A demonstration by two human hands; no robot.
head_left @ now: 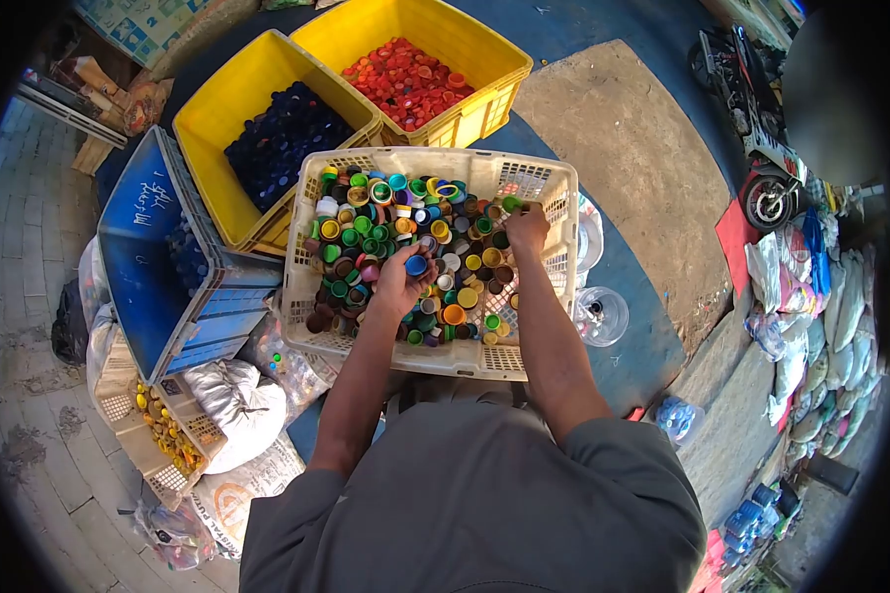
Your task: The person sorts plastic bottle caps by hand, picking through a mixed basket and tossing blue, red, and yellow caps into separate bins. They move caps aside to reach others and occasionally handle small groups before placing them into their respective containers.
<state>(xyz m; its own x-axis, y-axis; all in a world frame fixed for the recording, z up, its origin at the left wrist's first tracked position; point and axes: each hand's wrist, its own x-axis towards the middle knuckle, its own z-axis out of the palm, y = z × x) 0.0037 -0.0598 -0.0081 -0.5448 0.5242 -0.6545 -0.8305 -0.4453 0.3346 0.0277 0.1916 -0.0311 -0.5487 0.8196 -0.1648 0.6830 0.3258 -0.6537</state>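
Note:
A cream plastic crate (435, 362) in front of me holds many mixed bottle caps of several colours. My left hand (397, 289) is over the caps near the crate's middle, fingers curled around a blue bottle cap (416, 265) with its hollow side up. Toward the crate's right side, my right hand (528, 229) is closed in a pinch. A green bottle cap (511, 203) shows at its fingertips, which are partly hidden by the hand. Around the right hand, bare lattice of the crate floor shows.
Beyond the crate stand a yellow bin (200, 117) of dark blue caps and another yellow bin (509, 64) of red caps. At left are a blue bin (133, 247) and a crate of yellow caps (168, 435). Clear plastic tub (603, 316) sits right; a motorcycle (766, 198) stands farther off.

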